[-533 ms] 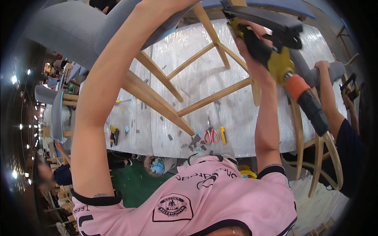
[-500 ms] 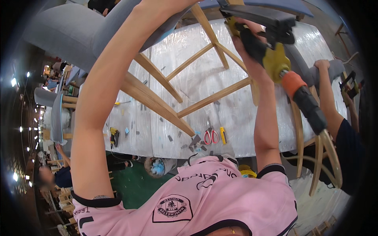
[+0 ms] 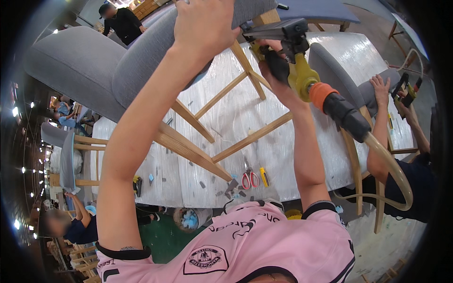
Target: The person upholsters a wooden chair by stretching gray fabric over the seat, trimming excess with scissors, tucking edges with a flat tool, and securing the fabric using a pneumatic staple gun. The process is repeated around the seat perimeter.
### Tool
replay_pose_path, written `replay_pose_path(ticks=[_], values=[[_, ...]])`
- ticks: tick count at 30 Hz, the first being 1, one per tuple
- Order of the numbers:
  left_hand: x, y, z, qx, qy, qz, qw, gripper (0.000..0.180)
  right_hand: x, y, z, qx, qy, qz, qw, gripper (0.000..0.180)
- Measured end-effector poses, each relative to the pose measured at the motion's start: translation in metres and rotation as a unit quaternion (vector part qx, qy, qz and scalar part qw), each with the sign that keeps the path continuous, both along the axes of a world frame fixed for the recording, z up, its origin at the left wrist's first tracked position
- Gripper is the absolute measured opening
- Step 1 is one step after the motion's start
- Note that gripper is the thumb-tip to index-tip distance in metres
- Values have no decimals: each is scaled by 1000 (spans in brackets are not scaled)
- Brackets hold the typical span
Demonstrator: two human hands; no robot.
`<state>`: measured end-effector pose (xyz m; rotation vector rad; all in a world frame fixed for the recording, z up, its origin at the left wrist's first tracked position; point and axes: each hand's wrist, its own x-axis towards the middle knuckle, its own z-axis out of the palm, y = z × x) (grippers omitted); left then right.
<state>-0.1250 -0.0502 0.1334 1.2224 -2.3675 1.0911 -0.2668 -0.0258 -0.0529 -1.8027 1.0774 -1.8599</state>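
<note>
Grey upholstered chair [image 3: 141, 61] lies tipped on the plastic-covered desk [image 3: 302, 155], wooden legs [image 3: 188, 148] and stretchers pointing toward the camera, seat edge up at the top of the view. Left hand [image 3: 205, 26] rests on the grey seat edge, fingers [image 3: 222, 37] curled over the fabric and pressing it; no gap between them that I can see. Right hand [image 3: 278, 70] is wrapped tight round the grip of a yellow and black pneumatic stapler [image 3: 295, 56], fingers closed on it; the tool's nose points at the seat's underside near a wooden leg, probably touching, though the contact point is hidden behind the tool's body. An orange collar and a black coupling [image 3: 342, 115] follow from the handle, then a pale hose [image 3: 394, 172] looping down to the right.

On the desk near the front edge: red-handled scissors [image 3: 250, 179], a small yellow-handled tool [image 3: 264, 177] just beside them, and scattered dark scraps. A second grey chair [image 3: 339, 70] sits on the desk's right side; another person's hand [image 3: 380, 87] is on it, that person holding a second tool [image 3: 406, 89] in the other hand. Another person in dark clothes stands top left; one more sits low at the left edge. The wearer has a pink shirt [image 3: 264, 245] with black trim.
</note>
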Motion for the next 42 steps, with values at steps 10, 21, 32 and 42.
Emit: replay_pose_path(ticks=[10,21,32,42], values=[[9,-14,-22,-47,-43,18,998,112,10,29,16,15,-35,46,998,30],[56,-78,21,199,248,-34,948,94,7,20,21,5,-22,21,1000,41],[41,-22,-1,79,81,-77,991,79,3,11,22,-36,-10,7,999,39],[28,-2,-24,-55,-3,-57,997,86,3,40,6,23,-26,-11,999,41]])
